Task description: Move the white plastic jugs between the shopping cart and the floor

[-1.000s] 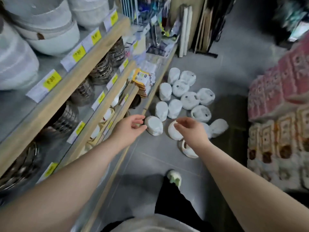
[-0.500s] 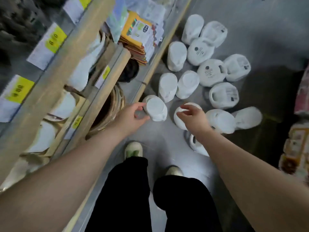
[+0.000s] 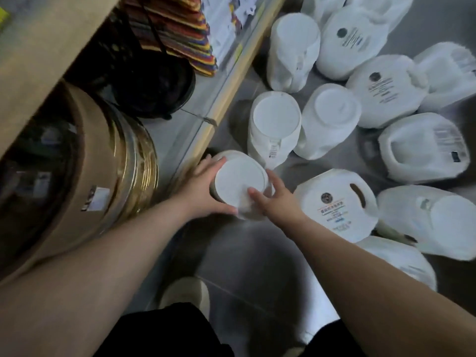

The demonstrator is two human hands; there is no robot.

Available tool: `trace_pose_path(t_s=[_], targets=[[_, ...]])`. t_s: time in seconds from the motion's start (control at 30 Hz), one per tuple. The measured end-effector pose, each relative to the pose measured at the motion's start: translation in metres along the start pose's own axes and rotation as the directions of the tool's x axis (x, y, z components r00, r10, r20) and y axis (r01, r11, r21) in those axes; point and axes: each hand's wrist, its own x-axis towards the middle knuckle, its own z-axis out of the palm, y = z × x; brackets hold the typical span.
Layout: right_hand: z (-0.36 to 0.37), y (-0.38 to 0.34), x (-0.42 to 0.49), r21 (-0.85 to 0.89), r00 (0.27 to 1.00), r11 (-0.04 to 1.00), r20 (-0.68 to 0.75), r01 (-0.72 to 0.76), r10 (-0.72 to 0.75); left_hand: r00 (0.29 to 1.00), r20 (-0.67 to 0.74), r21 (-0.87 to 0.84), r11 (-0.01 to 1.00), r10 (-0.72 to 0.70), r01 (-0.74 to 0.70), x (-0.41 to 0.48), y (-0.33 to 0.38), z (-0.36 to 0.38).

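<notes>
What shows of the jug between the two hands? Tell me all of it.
The jug is white plastic, smooth, its flat round base turned up towards the camera; cap and handle are hidden. It sits on the grey floor by the wooden shelf edge. The left hand grips its left side, the right hand its right edge, thumb on the base.
</notes>
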Motion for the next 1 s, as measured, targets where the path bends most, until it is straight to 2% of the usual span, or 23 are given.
trace_pose_path(t_s=[0.1, 0.2, 0.3, 0.43, 0.6, 0.8, 1.0], targets=[[0.007, 0.013, 0.015, 0.108, 0.999, 0.994, 0.027, 0.026, -0.029, 0.999, 0.03, 0.009, 0.999, -0.039, 0.039, 0.014, -0.009, 0.01], [0.008, 0.018, 0.02, 0.202, 0.999, 0.979, 0.051, 0.006, -0.016, 0.998, 0.014, -0.073, 0.996, -0.058, 0.059, 0.023, -0.008, 0.021], [0.006, 0.018, 0.019, 0.197, 0.999, 0.98, 0.036, 0.014, -0.022, 0.996, -0.012, -0.111, 0.99, -0.084, 0.082, 0.025, -0.001, 0.027], [-0.006, -0.007, -0.001, 0.188, 0.999, 0.981, 0.001, 0.049, -0.05, 0.996, -0.064, -0.195, 0.98, -0.058, 0.045, 0.008, 0.012, 0.012], [-0.046, -0.086, -0.068, 0.125, 0.998, 0.99, -0.021, 0.061, -0.059, 0.997, -0.066, -0.276, 0.961, -0.045, 0.025, -0.05, 0.073, -0.048], [-0.107, -0.209, -0.191, 0.15, 0.997, 0.987, -0.054, 0.061, -0.053, 0.998, -0.055, -0.269, 0.963, -0.007, -0.008, -0.152, 0.169, -0.152], [-0.152, -0.319, -0.306, 0.113, 0.982, 0.982, -0.126, 0.152, -0.138, 0.989, -0.098, -0.306, 0.942, 0.112, -0.137, -0.25, 0.249, -0.248]])
